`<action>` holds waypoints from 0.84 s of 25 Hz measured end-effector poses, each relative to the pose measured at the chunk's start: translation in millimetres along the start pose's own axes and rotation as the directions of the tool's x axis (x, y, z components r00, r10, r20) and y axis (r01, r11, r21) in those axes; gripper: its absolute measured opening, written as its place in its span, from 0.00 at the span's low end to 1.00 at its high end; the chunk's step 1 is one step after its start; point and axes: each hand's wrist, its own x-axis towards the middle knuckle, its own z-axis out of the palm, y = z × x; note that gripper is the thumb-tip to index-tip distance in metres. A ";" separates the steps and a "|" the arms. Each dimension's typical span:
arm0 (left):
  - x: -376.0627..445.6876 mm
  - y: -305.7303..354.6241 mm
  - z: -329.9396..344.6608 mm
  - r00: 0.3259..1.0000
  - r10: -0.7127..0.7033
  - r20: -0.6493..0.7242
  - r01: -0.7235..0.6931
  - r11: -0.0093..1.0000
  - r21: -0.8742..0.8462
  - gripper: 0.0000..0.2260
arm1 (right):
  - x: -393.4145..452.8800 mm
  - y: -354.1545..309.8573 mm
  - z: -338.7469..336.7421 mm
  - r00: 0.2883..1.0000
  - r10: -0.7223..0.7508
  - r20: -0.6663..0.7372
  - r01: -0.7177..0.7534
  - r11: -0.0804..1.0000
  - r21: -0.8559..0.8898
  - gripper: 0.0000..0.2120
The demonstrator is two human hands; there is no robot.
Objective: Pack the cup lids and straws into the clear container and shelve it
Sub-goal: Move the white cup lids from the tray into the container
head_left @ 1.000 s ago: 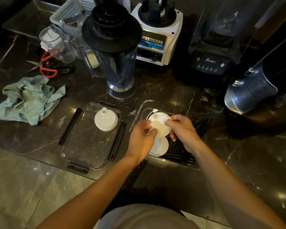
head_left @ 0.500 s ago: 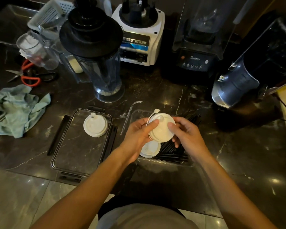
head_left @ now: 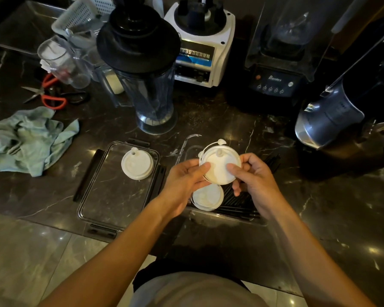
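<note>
Both hands still around one white lid, now higher above the clear container.

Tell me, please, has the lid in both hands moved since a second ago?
Yes: the held lid has risen off the lid lying in the clear container.

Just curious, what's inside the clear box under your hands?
The clear box holds black straws and a white lid. Both hands and the lid they hold cover its far end.
</note>
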 end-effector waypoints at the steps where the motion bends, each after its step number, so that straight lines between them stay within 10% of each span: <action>1: -1.1 0.8 -2.5 1.000 0.000 -0.001 0.000 1.000 -0.004 0.14 | 1.5 -1.3 1.9 1.000 0.006 0.010 -0.006 1.000 -0.022 0.09; 14: -5.4 14.2 -23.9 0.999 0.024 0.044 -0.015 0.983 -0.183 0.17 | 9.7 -1.0 30.8 0.994 -0.107 0.019 0.108 0.953 -0.282 0.16; 21: -1.7 21.6 -16.8 0.993 0.015 0.116 0.017 0.962 -0.271 0.10 | 0.2 2.6 28.5 0.982 -0.187 -0.002 0.151 0.801 -0.580 0.46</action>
